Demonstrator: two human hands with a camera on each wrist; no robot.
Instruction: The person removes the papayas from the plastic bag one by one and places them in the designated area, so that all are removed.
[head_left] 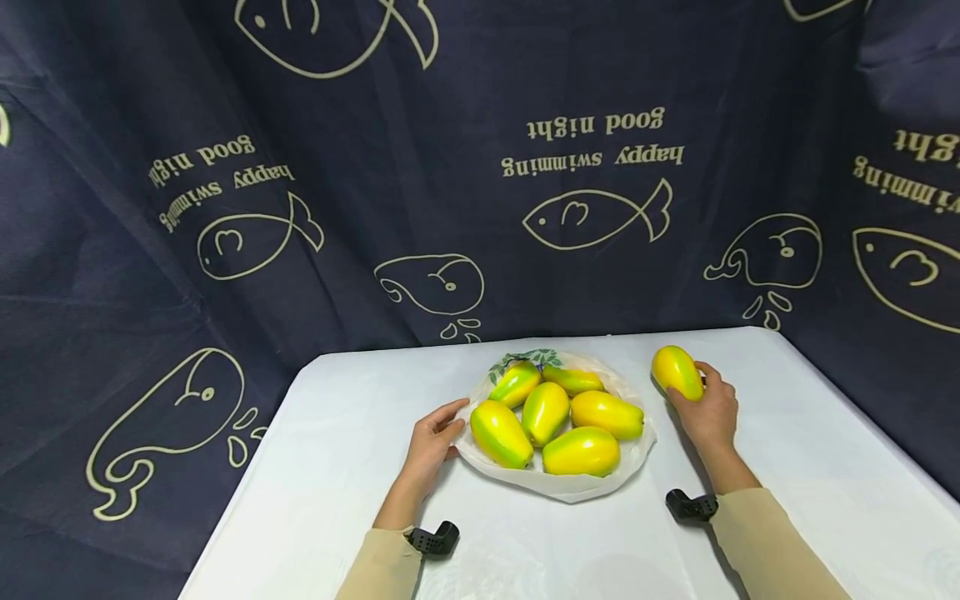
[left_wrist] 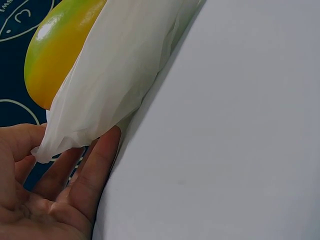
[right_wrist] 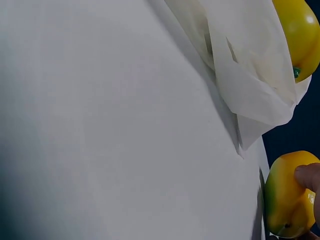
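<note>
My right hand [head_left: 708, 410] grips a yellow-green papaya [head_left: 677, 372] at the right of the table, thumb on its near side. The right wrist view shows the same papaya [right_wrist: 287, 200] low at the right edge, with part of the hand out of frame. A white plastic bag [head_left: 570, 487] with a green leaf print lies opened out mid-table, several papayas [head_left: 581, 452] inside it. At the bag's left side, my left hand [head_left: 431, 442] holds its edge. In the left wrist view the bag's rim [left_wrist: 50, 150] lies between thumb and fingers [left_wrist: 97, 170].
The white table [head_left: 360, 408] runs back to a dark blue curtain [head_left: 465, 167] printed with fish, whales and lettering. More curtain hangs along both sides. A black wrist camera [head_left: 435, 540] sits on the left wrist, another [head_left: 690, 506] on the right.
</note>
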